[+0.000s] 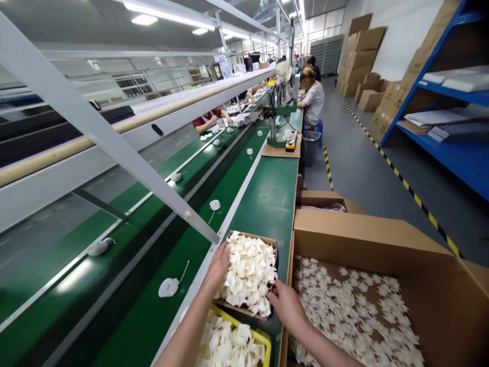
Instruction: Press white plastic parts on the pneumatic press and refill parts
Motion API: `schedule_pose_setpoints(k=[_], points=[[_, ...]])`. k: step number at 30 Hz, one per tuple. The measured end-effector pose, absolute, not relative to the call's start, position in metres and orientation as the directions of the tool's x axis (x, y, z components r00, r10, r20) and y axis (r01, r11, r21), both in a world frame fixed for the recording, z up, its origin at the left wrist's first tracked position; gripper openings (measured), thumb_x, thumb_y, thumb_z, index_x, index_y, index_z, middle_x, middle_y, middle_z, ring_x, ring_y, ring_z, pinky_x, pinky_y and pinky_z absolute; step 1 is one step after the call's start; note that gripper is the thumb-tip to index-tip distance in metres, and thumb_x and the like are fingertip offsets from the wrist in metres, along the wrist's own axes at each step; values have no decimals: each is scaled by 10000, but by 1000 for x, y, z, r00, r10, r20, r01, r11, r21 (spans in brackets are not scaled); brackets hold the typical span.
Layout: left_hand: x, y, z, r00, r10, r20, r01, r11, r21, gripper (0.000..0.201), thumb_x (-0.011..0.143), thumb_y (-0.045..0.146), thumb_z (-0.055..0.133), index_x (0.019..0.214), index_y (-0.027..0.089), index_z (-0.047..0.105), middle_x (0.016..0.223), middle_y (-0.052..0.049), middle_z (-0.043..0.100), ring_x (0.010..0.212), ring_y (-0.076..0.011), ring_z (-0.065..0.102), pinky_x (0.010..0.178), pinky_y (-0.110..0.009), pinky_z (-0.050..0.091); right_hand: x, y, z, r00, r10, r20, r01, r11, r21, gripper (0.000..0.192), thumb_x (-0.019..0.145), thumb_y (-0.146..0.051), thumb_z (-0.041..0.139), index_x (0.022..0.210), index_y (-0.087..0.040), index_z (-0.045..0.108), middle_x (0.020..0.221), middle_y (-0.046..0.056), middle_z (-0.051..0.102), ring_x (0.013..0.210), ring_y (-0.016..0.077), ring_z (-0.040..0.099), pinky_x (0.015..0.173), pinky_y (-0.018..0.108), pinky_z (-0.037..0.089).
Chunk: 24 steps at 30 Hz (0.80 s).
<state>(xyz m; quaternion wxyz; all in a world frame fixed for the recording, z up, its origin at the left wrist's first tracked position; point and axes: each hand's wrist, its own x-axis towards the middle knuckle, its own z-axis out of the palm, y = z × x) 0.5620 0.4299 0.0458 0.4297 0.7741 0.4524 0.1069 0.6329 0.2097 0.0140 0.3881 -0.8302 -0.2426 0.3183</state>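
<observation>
Left hand (pixel 218 266) gripping left edge of small box (pixel 234 309) heaped with white pieces (pixel 250 272), on green bench beside conveyor (pixel 133 285). Right hand (pixel 287 305) clasping its right edge. Big carton (pixel 367 239) alongside.

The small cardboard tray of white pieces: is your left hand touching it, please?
Touching. The head view shows the left hand pressed against the left edge of the small cardboard tray, with no gap between them.
</observation>
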Motion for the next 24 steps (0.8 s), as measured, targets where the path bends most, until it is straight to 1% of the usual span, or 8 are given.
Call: schedule_pose_setpoints(k=[3, 5, 7, 9, 12, 15, 20, 24], points=[[567, 426, 44, 594, 783, -186, 579, -255, 775, 426, 849, 400, 527, 1224, 198, 504, 1384, -104, 422, 1264, -296, 373, 1026, -574, 276, 632, 203, 8, 655, 670, -349, 115, -544, -831, 251, 808, -244, 502, 1001, -142, 627, 911, 90, 677, 856, 208, 620, 725, 244, 411], [569, 426, 44, 583, 792, -184, 571, -237, 786, 424, 851, 404, 523, 1219, 195, 504, 1366, -106, 439, 1236, -292, 407, 1005, -563, 315, 631, 193, 2, 635, 682, -364, 73, -522, -850, 357, 821, -295, 495, 1129, -141, 589, 978, 95, 672, 883, 211, 621, 739, 253, 427], [570, 428, 46, 558, 806, -195, 565, -197, 801, 427, 860, 416, 503, 1225, 196, 496, 1346, -108, 456, 1186, -278, 458, 968, -539, 371, 630, 178, -7, 617, 685, -387, 21, -506, -862, 436, 820, -333, 489, 1206, -141, 549, 996, 93, 669, 857, 209, 628, 723, 261, 443], [568, 430, 50, 523, 826, -211, 569, -154, 808, 432, 862, 430, 494, 1224, 195, 495, 1329, -110, 470, 1158, -273, 482, 949, -530, 392, 628, 159, -17, 601, 685, -411, -37, -491, -870, 438, 804, -355, 488, 1183, -151, 568, 954, 80, 675, 794, 200, 633, 684, 262, 453], [562, 432, 59, 469, 854, -225, 578, -104, 810, 431, 853, 443, 504, 1204, 193, 512, 1311, -107, 486, 1162, -276, 477, 960, -538, 376, 626, 124, -33, 579, 677, -454, -125, -476, -870, 400, 775, -399, 477, 1056, -155, 623, 827, 61, 670, 688, 181, 621, 608, 254, 452], [553, 427, 67, 414, 885, -212, 565, -67, 822, 420, 850, 435, 514, 1188, 187, 522, 1290, -104, 503, 1137, -269, 496, 939, -525, 398, 625, 91, -46, 563, 655, -505, -204, -482, -852, 441, 741, -458, 461, 995, -137, 625, 753, 61, 639, 621, 167, 597, 535, 243, 433], [523, 399, 85, 231, 962, -147, 535, 1, 845, 393, 850, 432, 515, 1153, 184, 546, 1295, -101, 502, 1175, -273, 466, 975, -535, 357, 629, 37, -55, 521, 659, -543, -253, -488, -835, 456, 699, -502, 503, 978, -164, 629, 801, 61, 645, 648, 167, 604, 518, 231, 435], [483, 343, 112, 100, 991, -93, 461, 37, 887, 403, 860, 465, 481, 1130, 178, 560, 1247, -103, 543, 1127, -257, 510, 947, -522, 391, 636, -13, -55, 491, 683, -540, -233, -495, -837, 425, 688, -509, 535, 947, -191, 643, 803, 54, 661, 648, 174, 615, 513, 231, 441]])
